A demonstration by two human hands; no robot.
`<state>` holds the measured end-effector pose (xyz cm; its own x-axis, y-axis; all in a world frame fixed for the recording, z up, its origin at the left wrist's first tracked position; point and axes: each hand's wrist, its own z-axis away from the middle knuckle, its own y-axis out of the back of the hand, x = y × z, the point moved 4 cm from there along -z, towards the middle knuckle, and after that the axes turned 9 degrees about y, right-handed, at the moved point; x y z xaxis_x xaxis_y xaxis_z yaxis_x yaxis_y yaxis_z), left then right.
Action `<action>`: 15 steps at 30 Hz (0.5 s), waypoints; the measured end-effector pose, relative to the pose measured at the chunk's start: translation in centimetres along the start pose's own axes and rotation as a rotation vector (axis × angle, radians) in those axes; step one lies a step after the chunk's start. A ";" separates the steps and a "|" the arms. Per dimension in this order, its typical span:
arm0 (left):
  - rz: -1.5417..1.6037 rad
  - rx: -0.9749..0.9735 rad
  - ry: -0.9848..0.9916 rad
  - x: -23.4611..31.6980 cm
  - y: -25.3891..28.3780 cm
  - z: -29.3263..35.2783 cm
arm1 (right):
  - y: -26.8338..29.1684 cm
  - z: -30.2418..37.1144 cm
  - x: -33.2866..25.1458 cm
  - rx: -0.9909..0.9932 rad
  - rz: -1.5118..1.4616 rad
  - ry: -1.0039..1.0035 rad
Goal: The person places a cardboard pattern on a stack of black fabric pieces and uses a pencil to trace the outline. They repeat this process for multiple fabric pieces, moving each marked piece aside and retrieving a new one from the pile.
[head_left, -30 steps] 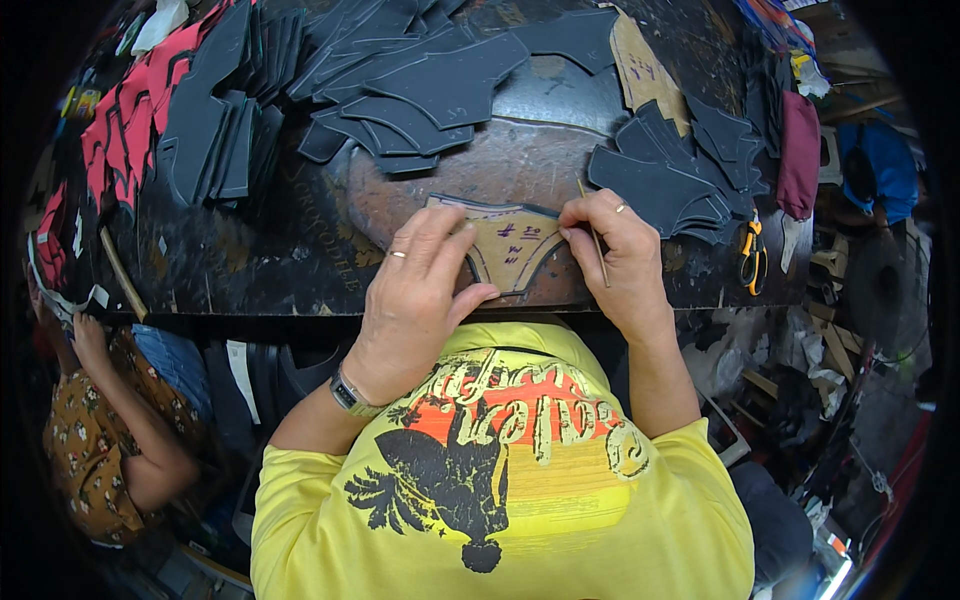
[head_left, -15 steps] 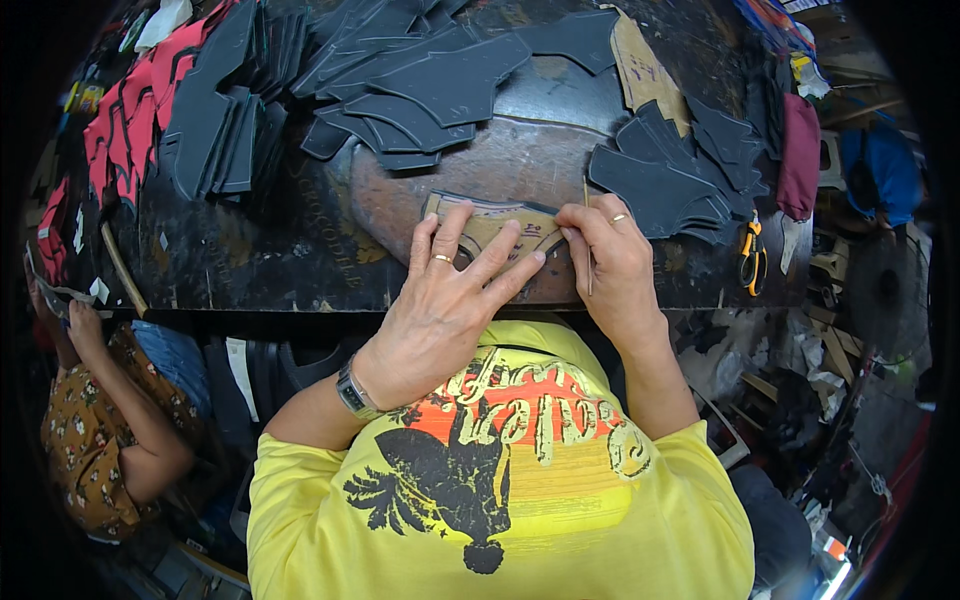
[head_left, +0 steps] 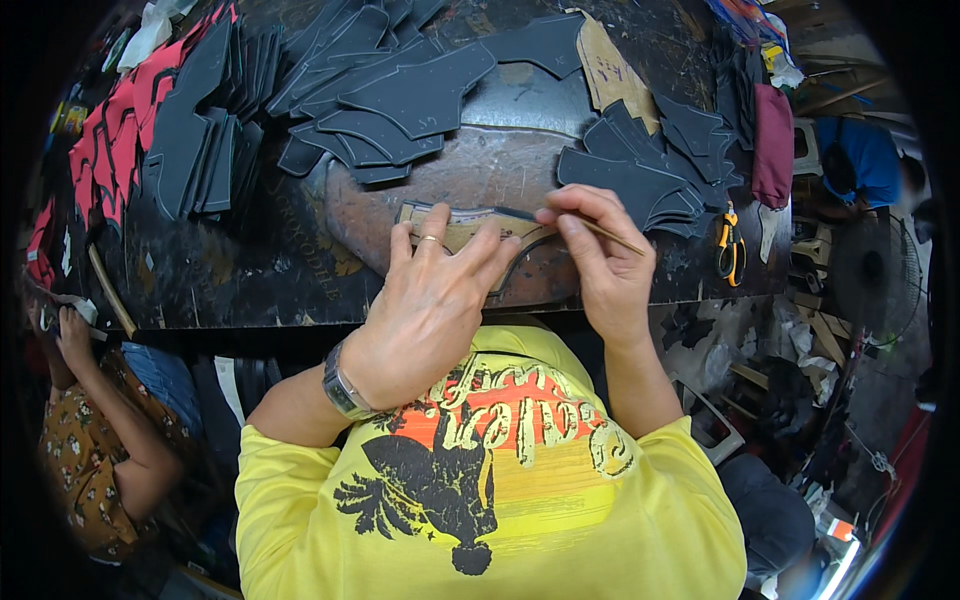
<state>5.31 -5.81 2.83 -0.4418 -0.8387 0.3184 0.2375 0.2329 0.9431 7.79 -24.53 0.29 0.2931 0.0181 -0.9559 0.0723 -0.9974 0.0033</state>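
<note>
Your left grip [head_left: 428,300] spreads its fingers flat over the tan template [head_left: 458,237]; your right grip [head_left: 608,268] pinches a thin stick [head_left: 622,242] near the template's right end. The template lies near the front edge of the bench [head_left: 220,295], on a dark piece [head_left: 519,259] whose rim shows beside it. You work on a reddish-brown patch [head_left: 365,220] of this scuffed, dark surface, with a smooth grey plate [head_left: 530,105] just beyond. Past the right end, a fan [head_left: 872,270] stands near a floor [head_left: 790,350] littered with scraps; to your left is a co-worker [head_left: 85,450] in a flowered top.

You have two tan templates, counting the far template [head_left: 608,65], one thin stick, one pair of orange-and-black snips [head_left: 731,248], one maroon pouch [head_left: 772,145] and three groups of dark cut pieces [head_left: 410,95]. Those overlap too much to count singly, as do the red pieces [head_left: 112,155] at far left.
</note>
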 end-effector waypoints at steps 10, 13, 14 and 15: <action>0.047 0.041 0.019 0.0 -0.3 0.4 | -2.1 -0.3 1.5 -0.141 0.339 0.098; 0.039 0.045 0.014 -0.1 -0.2 0.4 | -2.3 -0.4 1.5 -0.128 0.370 0.102; 0.030 0.050 0.010 -0.1 -0.2 0.4 | -2.4 -0.5 1.4 -0.126 0.388 0.128; 0.025 0.055 0.007 0.0 -0.2 0.4 | -2.6 -0.5 1.2 -0.123 0.407 0.165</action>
<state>4.95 -5.63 2.65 -0.4303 -0.8358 0.3410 0.2005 0.2798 0.9389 8.45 -21.85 -0.72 0.4682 -0.3529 -0.8101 0.0294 -0.9101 0.4134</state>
